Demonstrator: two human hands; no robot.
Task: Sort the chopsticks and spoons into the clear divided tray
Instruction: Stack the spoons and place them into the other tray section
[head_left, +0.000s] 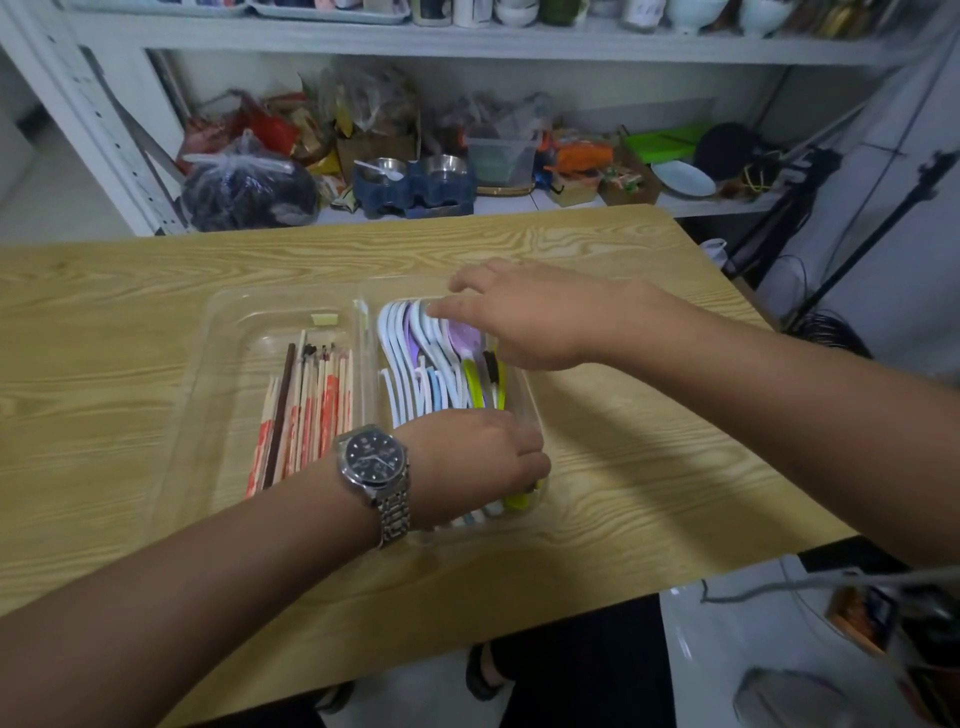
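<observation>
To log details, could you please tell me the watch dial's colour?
The watch dial is black; head view.

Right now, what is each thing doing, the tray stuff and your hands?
Tray: flat on table, both compartments in use.
Chopsticks: lying in left compartment.
Spoons: nested in right compartment.
Left hand: fingers curled over spoon handles.
Right hand: fingers straight, touching spoon bowls.

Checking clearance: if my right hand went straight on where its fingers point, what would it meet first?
Probably the bowls of the spoons just ahead of the right hand, then the tray divider; depth is unclear.
</observation>
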